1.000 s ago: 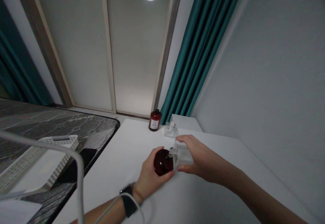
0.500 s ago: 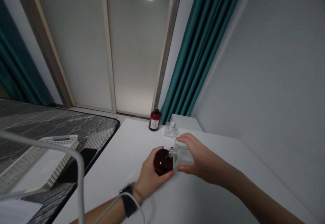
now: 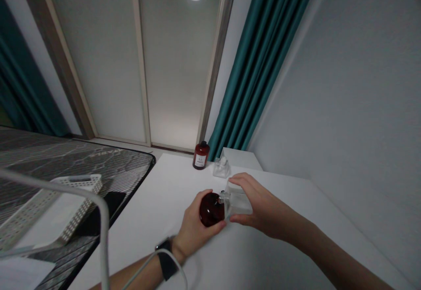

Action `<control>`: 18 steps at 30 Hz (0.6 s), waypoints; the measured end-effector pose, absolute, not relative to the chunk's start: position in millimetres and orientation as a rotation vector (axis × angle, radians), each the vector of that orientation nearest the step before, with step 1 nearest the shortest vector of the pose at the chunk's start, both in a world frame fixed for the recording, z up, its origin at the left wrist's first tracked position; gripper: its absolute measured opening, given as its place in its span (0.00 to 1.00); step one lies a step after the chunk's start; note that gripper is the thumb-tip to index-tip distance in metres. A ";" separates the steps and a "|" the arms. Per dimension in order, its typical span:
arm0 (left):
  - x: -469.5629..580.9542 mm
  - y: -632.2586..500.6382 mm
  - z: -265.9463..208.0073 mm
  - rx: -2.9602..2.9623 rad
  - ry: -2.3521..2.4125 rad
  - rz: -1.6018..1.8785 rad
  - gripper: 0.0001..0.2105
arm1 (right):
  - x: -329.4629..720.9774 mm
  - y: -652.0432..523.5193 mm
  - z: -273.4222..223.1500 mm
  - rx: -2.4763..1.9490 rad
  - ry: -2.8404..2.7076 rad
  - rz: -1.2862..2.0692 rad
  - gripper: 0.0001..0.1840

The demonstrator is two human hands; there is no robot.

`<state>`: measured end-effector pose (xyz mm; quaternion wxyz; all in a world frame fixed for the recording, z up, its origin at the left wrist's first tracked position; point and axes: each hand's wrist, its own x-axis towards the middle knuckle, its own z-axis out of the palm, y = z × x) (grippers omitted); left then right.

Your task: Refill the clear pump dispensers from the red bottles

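My left hand (image 3: 200, 224) is wrapped round a dark brown-red bottle (image 3: 210, 211) with a rounded body, over the white table (image 3: 148, 206). In my right hand (image 3: 255, 202) is a clear square bottle (image 3: 239, 203), tipped on its side with its neck pointing left. That neck meets the top of the brown bottle. Whether the two openings touch is too small to tell. Farther back stand a brown bottle with a white label and black cap (image 3: 200, 155) and a small clear object (image 3: 221, 167), perhaps glass.
A white box (image 3: 243, 158) sits at the table's back edge by the teal curtain (image 3: 263, 62). To the left, a white perforated basket (image 3: 94, 184) rests on a grey patterned surface (image 3: 128, 154). A pale cable or tube (image 3: 104, 237) crosses the lower left foreground. The wall borders the right.
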<state>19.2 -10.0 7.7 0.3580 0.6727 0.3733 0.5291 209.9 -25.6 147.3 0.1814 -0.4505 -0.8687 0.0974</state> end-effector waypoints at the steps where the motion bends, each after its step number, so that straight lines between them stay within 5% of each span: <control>1: 19.2 -9.7 7.5 1.739 0.965 1.366 0.31 | 210.1 -25.4 147.1 -1.273 -2.455 0.275 0.39; 18: 19.1 -10.5 7.8 1.748 0.972 1.351 0.31 | 207.5 -26.0 152.3 -1.304 -2.494 0.278 0.41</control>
